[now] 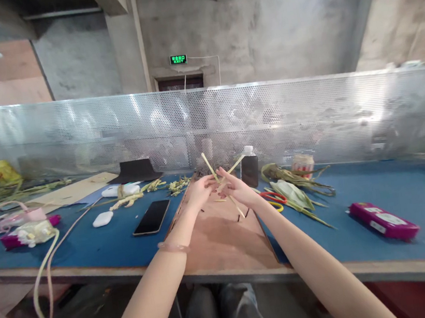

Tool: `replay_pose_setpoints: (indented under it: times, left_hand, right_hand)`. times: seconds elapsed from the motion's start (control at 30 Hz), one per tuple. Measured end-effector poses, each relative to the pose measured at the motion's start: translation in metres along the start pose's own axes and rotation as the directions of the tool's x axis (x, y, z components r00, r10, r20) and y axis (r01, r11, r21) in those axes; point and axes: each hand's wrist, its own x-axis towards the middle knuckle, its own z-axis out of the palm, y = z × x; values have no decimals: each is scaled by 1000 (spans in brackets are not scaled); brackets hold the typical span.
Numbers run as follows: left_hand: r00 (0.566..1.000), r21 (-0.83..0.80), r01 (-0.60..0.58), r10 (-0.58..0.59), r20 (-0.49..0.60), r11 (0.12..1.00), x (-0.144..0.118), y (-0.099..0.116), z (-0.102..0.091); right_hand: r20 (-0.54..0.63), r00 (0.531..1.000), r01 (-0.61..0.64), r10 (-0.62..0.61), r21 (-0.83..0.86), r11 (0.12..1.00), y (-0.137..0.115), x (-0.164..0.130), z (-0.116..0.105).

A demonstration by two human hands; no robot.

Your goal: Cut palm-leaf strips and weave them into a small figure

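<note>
Frame centre: left hand [200, 189] and right hand [235, 187] both pinch thin pale straw strips [214, 172], crossed above brown board [222, 230]. Glossy black phone [152, 217] lies left, dark bottle [250, 167] just behind, red scissors [274, 198] and green leaves [293, 192] right.

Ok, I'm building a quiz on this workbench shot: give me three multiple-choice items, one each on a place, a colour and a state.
1. Where is the black smartphone?
A. left of the brown board
B. right of it
C. on the board

2. What colour is the flat packet at the right?
A. yellow
B. magenta
C. green

3. The left hand and right hand are:
A. resting flat
B. apart
C. together, pinching pale straw strips

Answers: 1 A, phone lies on blue tabletop left of board; 2 B, packet is magenta; 3 C, fingers meet around strips.
</note>
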Motion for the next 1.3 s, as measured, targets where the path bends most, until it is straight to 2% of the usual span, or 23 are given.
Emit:
replay_pose_setpoints:
  times: [0.3, 0.57, 0.7, 0.8, 0.87, 1.0, 1.3]
  left_hand:
    - [999, 2, -42, 42, -6, 999, 0, -5, 0]
    - [999, 23, -38, 38, 11, 999, -1, -4, 0]
    - [1000, 55, -6, 6, 2, 998, -4, 1, 2]
    - [1000, 24, 21, -21, 6, 999, -7, 6, 5]
    - [999, 4, 32, -32, 16, 999, -8, 9, 7]
    - [999, -47, 49, -48, 24, 998, -11, 13, 9]
    - [990, -183, 101, -80, 117, 978, -14, 19, 12]
  right_hand:
    - [-131, 991, -36, 33, -16, 999, 3, 1, 0]
    - [-147, 989, -5, 1, -31, 999, 13, 6, -3]
    - [-203, 979, -11, -26, -184, 983, 7, 4, -1]
    - [-248, 965, -16, -90, -396, 918, 1, 1, 1]
    - [-259, 959, -20, -119, -478, 878, -1, -1, 3]
    - [-260, 955, -6, -146, -508, 862, 0, -2, 3]
    - [-295, 941, -4, -165, -499, 867, -4, -3, 6]
